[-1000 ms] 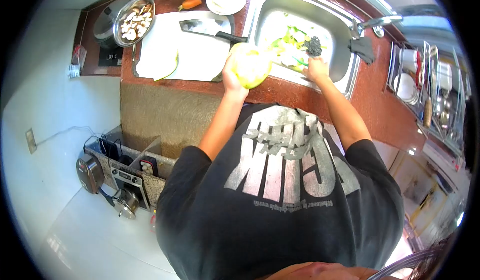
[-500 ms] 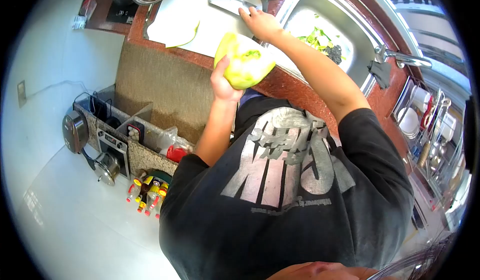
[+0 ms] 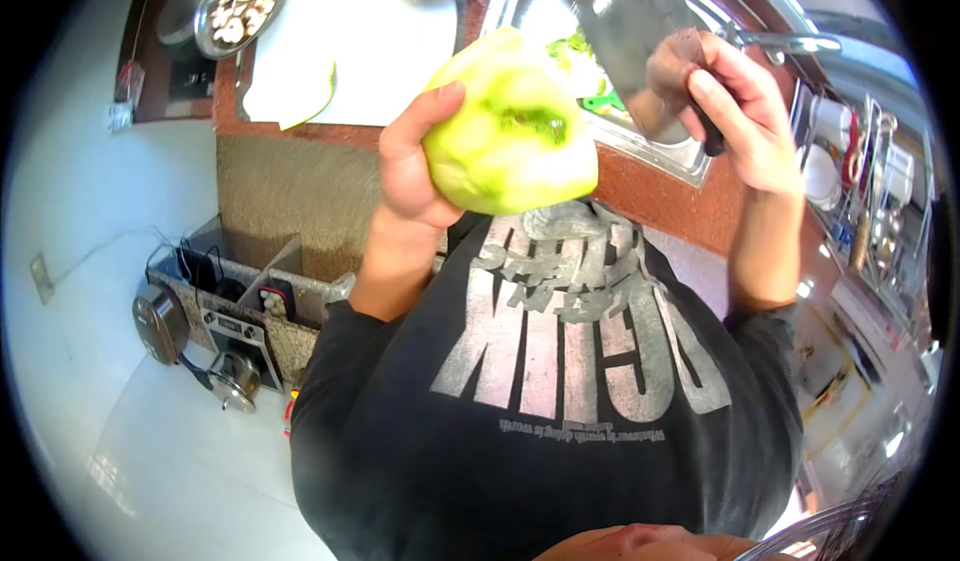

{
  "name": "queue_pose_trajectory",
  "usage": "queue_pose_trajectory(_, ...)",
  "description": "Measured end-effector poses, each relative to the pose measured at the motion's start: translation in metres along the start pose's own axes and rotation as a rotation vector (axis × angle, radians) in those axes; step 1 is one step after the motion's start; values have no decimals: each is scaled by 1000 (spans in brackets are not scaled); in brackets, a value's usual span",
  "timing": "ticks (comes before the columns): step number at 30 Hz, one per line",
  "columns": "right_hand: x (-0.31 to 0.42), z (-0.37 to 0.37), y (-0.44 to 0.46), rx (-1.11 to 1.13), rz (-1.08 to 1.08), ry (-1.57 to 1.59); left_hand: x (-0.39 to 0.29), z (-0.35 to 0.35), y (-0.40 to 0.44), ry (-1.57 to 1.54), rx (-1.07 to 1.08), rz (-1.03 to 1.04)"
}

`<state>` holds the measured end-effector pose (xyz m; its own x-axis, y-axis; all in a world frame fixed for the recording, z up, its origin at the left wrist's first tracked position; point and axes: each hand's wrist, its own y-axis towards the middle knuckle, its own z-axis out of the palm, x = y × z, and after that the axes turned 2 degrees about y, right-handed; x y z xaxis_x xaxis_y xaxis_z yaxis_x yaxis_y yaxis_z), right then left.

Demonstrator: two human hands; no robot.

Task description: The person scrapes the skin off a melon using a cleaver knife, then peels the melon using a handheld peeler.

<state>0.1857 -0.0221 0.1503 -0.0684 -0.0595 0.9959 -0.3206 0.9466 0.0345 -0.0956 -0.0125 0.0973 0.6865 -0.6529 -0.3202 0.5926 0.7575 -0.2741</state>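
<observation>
1. Left hand [image 3: 415, 151]: gripping fruit [image 3: 515, 146], which sits between both hands.
2. Right hand [image 3: 750, 111]: clenched on knife [image 3: 630, 41] handle, blade forward-left of that hand, over sink [image 3: 685, 169].
3. Board [image 3: 370, 41]: beyond left hand; bowl [image 3: 240, 9] farther left.

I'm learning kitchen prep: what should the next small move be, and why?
Probably bring the knife to the dark green patch on the pale green fruit: the right hand holds the knife apart from it, while the left hand grips the fruit with that patch exposed.
</observation>
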Motion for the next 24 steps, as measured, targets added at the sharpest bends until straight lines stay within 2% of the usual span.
queue_pose_trajectory(1,24,-9,-7,80,152,-117,0,6,1,-71,102,-24)
queue_pose_trajectory(2,42,-6,-7,115,148,-236,-2,1,2,-91,150,-73)
queue_pose_trajectory(4,59,-6,-8,171,93,-488,2,16,2,-42,65,-6)
queue_pose_trajectory(6,67,-6,-12,138,105,-575,-2,28,2,55,-76,-41)
queue_pose_trajectory(7,70,-5,-12,118,113,-661,-4,29,3,21,-24,-58)
queue_pose_trajectory(10,81,-6,-11,138,192,-760,-7,33,1,-24,77,-48)
queue_pose_trajectory(11,80,-5,-11,123,145,-797,-6,34,-1,-36,125,-31)
queue_pose_trajectory(15,83,-4,-11,133,162,-817,-4,22,-15,39,116,70)
queue_pose_trajectory(17,88,-4,-13,147,184,-881,-15,25,-19,258,41,-73)
queue_pose_trajectory(21,97,-4,-14,206,319,-921,-15,41,-23,263,-43,-46)
queue_pose_trajectory(24,100,-1,-18,166,249,-890,-14,45,-24,293,-26,-33)
